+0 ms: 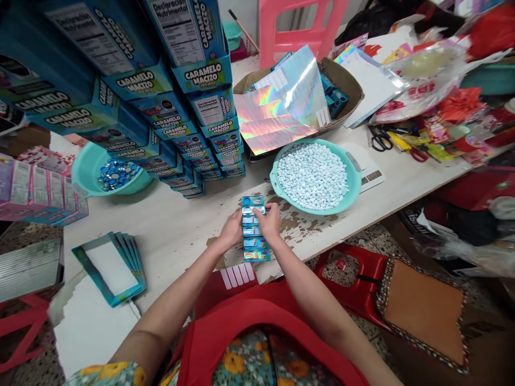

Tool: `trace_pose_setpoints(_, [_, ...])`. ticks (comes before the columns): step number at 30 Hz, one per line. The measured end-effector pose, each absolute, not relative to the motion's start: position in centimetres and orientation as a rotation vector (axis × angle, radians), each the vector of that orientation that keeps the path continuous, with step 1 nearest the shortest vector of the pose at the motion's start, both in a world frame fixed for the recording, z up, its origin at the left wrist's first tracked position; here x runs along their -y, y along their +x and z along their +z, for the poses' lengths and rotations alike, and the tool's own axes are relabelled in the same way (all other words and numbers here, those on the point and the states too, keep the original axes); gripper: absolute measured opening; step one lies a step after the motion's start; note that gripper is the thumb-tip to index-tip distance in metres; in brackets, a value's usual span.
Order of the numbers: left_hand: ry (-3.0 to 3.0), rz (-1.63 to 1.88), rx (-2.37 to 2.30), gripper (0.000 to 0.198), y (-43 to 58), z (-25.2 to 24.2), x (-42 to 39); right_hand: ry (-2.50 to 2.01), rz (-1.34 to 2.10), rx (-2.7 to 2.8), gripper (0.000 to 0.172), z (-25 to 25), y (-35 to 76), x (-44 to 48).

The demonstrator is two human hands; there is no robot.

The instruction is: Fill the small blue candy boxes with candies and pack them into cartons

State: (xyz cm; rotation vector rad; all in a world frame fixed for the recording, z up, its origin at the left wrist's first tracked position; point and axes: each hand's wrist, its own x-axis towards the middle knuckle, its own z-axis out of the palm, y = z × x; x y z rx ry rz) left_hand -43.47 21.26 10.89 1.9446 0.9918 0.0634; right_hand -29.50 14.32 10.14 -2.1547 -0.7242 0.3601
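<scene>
A row of small blue shiny packets [252, 230] lies on the white table in front of me. My left hand [232, 229] is at the row's left side, its fingers closed against the packets' edge. From the right, my right hand [270, 221] grips the row near its upper end, thumb on top of the packets. Right of the hands stands a turquoise basin [354, 187] full of small pale blue pieces. A sheet with white strips [237, 275] lies below the row at the table's front edge.
Tall stacks of blue boxes [205, 75] stand at the back left, beside a turquoise bowl [86, 174] of blue pieces. Blue frames [127, 268] lie front left. Behind the basin are a cardboard box [350, 88] and a holographic sheet [277, 107]. Scissors [380, 140] lie right.
</scene>
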Motion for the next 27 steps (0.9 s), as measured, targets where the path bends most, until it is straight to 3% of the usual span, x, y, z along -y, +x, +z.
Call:
trace_pose_setpoints(5, [1.990, -0.168, -0.907, 0.031, -48.1, 13.4, -21.4, -2.150, 0.283, 0.785, 0.015, 12.2, -30.0, -13.5])
trace_pose_setpoints(8, [1.876, -0.340, -0.787, 0.040, -53.7, 15.0, -21.0, -2.056, 0.271, 1.020, 0.020, 14.1, -33.1, -11.2])
trace_pose_setpoints(10, [1.767, -0.433, -0.752, 0.036, -56.8, 15.3, -19.7, -1.930, 0.368, 1.310, 0.019, 14.7, -36.3, -9.3])
trace_pose_setpoints(14, [1.710, -0.362, -0.911, 0.028, -59.7, 13.8, -16.6, -1.669, 0.571, 1.911, 0.025, 13.3, -42.0, -6.3])
trace_pose_setpoints(20, [1.668, -0.243, -1.043, 0.025, -59.7, 11.2, -15.5, -1.586, 0.638, 2.147, 0.039, 10.7, -43.1, -4.6])
trace_pose_setpoints(27, [1.642, -0.180, -1.091, 0.023, -59.6, 10.6, -15.7, -1.534, 0.748, 2.125, 0.015, 11.1, -42.9, -4.2])
